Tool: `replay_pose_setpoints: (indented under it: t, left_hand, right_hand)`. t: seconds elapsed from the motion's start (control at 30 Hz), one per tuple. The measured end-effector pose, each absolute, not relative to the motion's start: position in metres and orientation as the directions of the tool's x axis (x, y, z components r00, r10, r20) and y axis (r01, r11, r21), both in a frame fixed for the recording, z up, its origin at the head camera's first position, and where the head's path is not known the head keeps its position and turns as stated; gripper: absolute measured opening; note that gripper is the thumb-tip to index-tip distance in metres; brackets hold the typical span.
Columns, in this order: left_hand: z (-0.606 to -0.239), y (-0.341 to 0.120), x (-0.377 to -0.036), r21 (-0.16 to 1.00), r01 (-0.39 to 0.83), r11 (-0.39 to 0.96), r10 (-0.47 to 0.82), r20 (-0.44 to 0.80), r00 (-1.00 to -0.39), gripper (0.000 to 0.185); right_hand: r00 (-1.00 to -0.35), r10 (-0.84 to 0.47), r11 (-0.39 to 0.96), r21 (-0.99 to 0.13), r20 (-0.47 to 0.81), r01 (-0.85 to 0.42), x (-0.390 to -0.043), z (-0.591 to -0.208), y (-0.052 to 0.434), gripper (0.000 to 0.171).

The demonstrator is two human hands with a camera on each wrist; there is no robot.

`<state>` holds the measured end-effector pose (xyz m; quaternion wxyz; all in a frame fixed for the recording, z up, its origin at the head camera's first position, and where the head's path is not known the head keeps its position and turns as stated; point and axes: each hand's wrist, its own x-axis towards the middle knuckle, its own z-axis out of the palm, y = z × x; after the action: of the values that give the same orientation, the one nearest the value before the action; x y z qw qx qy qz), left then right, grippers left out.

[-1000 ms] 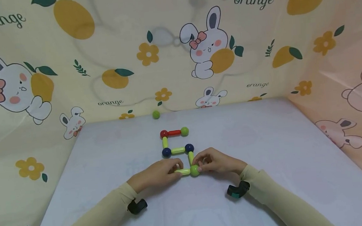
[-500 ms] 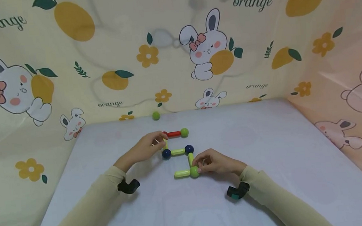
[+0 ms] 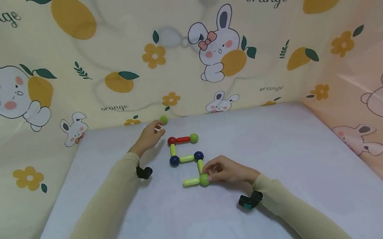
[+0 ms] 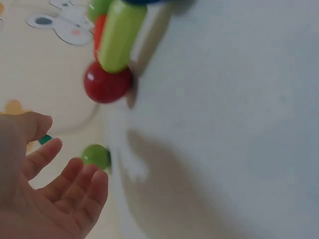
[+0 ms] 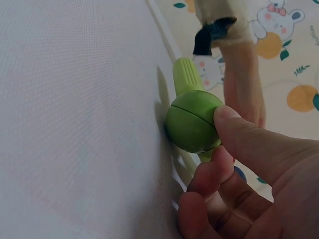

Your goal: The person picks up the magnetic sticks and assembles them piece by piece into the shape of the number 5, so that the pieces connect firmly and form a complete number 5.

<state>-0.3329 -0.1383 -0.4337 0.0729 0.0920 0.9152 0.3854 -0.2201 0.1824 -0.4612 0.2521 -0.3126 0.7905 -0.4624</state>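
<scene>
Red, green, navy balls (image 3: 172,140) and lime sticks (image 3: 191,181); rabbit-and-orange backdrop (image 3: 214,45).

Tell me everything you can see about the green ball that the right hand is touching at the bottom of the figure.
The green ball is lime green, smooth and looks like plastic, with a thin seam running round it. It lies on the white table at the lower right corner of the stick-and-ball figure. A yellow-green stick joins it on the left, and another stick runs up to a dark blue ball. The right hand pinches it, the thumb pressed on its side.
</scene>
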Motion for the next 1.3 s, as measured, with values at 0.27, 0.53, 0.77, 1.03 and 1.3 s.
replay_pose_setpoints:
  t: [0.27, 0.53, 0.77, 1.03, 1.3]
  left_hand:
    - [-0.437, -0.14, -0.36, 0.634, 0.05, 0.772, 0.162, -0.119, -0.98, 0.061]
    - [-0.439, -0.138, -0.378, 0.528, -0.009, 0.849, 0.129, -0.224, -0.966, 0.068]
    - [-0.433, -0.134, -0.386, 0.437, -0.024, 0.899, 0.123, -0.305, -0.944, 0.065]
    - [-0.437, -0.133, -0.382, 0.463, 0.095, 0.881, 0.204, -0.192, -0.96, 0.038]
    - [-0.428, -0.143, -0.36, 0.523, 0.127, 0.843, 0.242, -0.158, -0.957, 0.042]
  right_hand:
    - [-0.67, -0.734, 0.376, -0.888, -0.111, -0.266, -0.224, -0.457, 0.177, 0.022]
    - [-0.675, -0.73, 0.369, -0.893, -0.108, -0.256, -0.223, -0.455, 0.176, 0.022]
    - [-0.665, -0.74, 0.344, -0.906, -0.1, -0.247, -0.221, -0.46, 0.175, 0.023]
    - [-0.668, -0.738, 0.341, -0.907, -0.097, -0.245, -0.219, -0.46, 0.179, 0.023]
    - [-0.667, -0.737, 0.338, -0.914, -0.109, -0.225, -0.219, -0.459, 0.182, 0.023]
